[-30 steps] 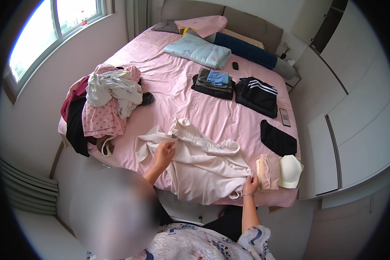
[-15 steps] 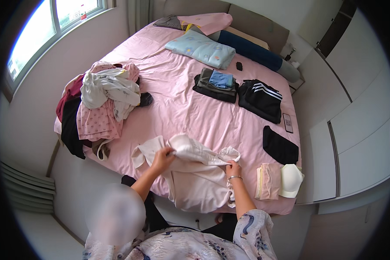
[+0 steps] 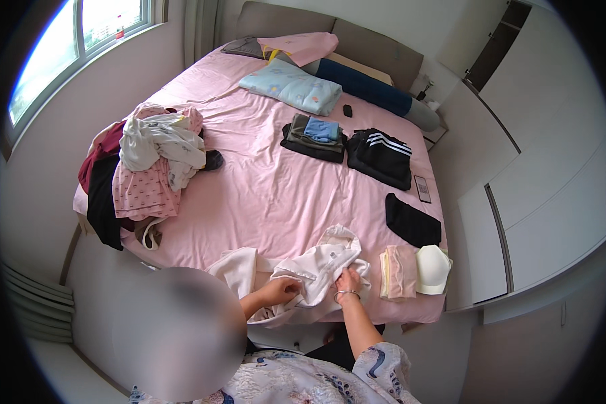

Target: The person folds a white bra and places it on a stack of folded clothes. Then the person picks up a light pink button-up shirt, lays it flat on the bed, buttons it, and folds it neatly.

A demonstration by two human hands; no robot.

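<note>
An off-white garment (image 3: pixel 323 264) with sleeve-like parts lies bunched across the near edge of the bed. My left hand (image 3: pixel 281 291) is closed at its near side, fingers curled against the cloth. Farther right, my right hand (image 3: pixel 348 279), with a bracelet on the wrist, grips a gathered part of the same garment. A ruffled end of it stands up beyond my right hand. To the right of that hand are folded pale pink and cream clothes (image 3: pixel 400 271) and a white bra cup (image 3: pixel 433 269).
A loose heap of clothes (image 3: pixel 158 155) spills over the bed's left edge. Folded dark clothes (image 3: pixel 313 139), black striped clothing (image 3: pixel 382 159), a phone (image 3: pixel 421 189) and a black folded piece (image 3: pixel 413 221) lie to the right. A light-blue quilt (image 3: pixel 291 87) lies toward the headboard (image 3: pixel 369 47).
Both hands have drawn nearer to me, the left one also rightward toward the other. The garment's raised middle has slumped, and its ruffled end now points away. The view has shifted slightly.
</note>
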